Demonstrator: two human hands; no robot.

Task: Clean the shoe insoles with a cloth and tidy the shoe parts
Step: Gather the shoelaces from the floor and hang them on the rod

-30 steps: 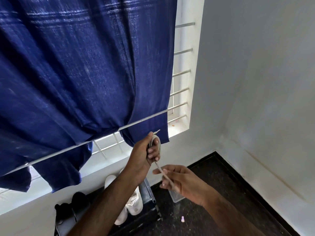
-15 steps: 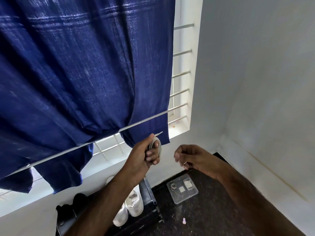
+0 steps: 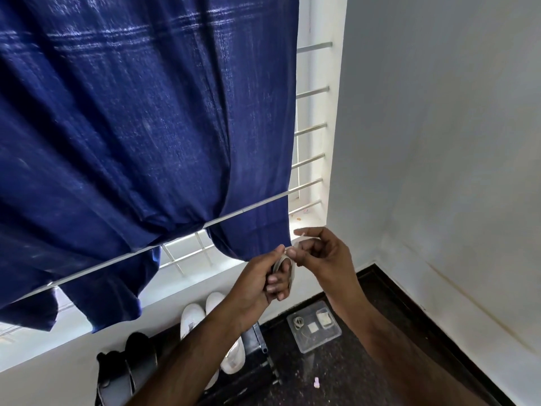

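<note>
Item: lace [image 3: 282, 266], coiled round left hand [image 3: 263, 281] fingers, held mid-air above floor box [image 3: 313, 330]. Right hand [image 3: 319, 253] pinched its free end. Risk, judged: slack pinch would let coil unwind and drop.

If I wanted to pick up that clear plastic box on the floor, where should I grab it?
Take the box by its two long side walls, coming straight down from above. It lies flat on the dark floor with its open top up and small parts loose inside, so a level lift by the rim probably keeps them in. Its left edge sits close to the black rack.
</note>
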